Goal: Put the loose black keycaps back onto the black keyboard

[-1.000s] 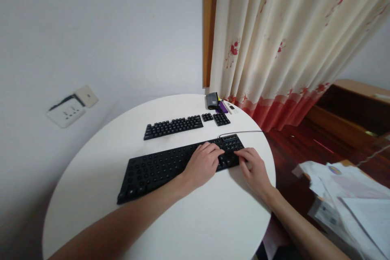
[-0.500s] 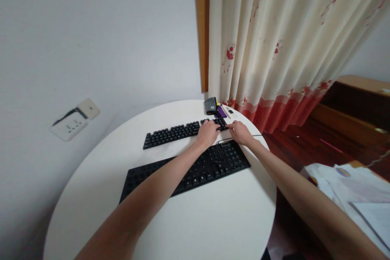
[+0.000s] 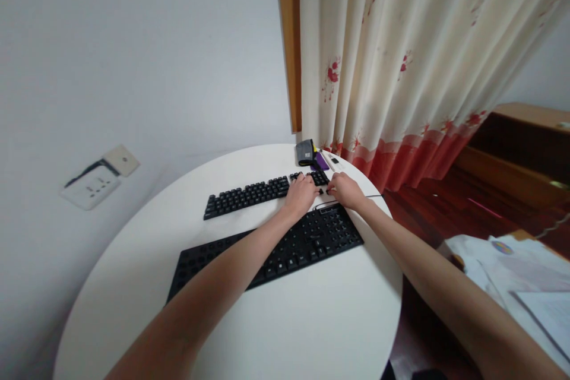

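Black keycaps point(image 3: 247, 197) stand in a long block of rows on the white round table point(image 3: 312, 320). My left hand point(image 3: 300, 195) lies over the right part of the block, its fingers bent onto the keycaps and its thumb pointing right near a dark keycap point(image 3: 320, 191). To its right, my right hand point(image 3: 347, 192) pinches a small dark piece, apparently a keycap point(image 3: 329, 192), just off the block's near edge. Closer to me lies a black keyboard point(image 3: 312, 237), partly under my left forearm. Round bare spots show at its left end.
Behind the keycaps are a grey pouch point(image 3: 305, 153), a purple item point(image 3: 321, 160) and a slim white object point(image 3: 328, 160). A thin cable point(image 3: 374, 196) runs off the right edge. Wall and curtain point(image 3: 378, 71) stand behind; papers point(image 3: 512, 279) lie lower right.
My fingertips have come slightly towards me, and dark pieces now show apart from the block's near edge beside them. The whole view has shifted a little.
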The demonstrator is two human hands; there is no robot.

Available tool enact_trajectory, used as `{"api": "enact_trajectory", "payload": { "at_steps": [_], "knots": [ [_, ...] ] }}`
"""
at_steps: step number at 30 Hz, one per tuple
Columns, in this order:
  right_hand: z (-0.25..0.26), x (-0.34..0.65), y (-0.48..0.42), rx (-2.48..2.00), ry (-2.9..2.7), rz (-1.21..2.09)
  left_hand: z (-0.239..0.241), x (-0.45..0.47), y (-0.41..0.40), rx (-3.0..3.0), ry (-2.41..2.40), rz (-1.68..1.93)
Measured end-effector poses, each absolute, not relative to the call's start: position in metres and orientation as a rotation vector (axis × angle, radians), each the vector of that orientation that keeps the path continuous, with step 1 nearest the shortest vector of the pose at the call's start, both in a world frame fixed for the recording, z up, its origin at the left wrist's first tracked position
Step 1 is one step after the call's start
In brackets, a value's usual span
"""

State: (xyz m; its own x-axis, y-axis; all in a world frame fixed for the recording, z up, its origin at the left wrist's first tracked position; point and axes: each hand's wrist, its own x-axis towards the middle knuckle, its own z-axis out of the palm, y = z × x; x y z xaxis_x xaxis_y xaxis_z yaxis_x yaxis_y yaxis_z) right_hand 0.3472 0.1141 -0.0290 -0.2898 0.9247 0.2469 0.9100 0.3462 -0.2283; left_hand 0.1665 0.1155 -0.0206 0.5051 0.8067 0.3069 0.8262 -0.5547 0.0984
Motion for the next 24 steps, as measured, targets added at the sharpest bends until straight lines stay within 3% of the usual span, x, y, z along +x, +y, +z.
{"api": "enact_trajectory", "payload": {
  "at_steps": [8,15,24],
  "knots": [
    [-0.03,0.352,0.11,-1.54,-2.107,0.188,-0.005,0.166,0.094,-2.709,-1.533,-0.63],
    [-0.041,0.368,0.061,-1.468,-1.758,0.25,-0.007,0.166,0.023,-3.085,-1.567,-1.016],
    [-0.053,0.379,-0.021,-1.372,-1.524,0.562,-0.027,0.17,-0.008,-3.134,-1.551,-1.013]
  ]
}}
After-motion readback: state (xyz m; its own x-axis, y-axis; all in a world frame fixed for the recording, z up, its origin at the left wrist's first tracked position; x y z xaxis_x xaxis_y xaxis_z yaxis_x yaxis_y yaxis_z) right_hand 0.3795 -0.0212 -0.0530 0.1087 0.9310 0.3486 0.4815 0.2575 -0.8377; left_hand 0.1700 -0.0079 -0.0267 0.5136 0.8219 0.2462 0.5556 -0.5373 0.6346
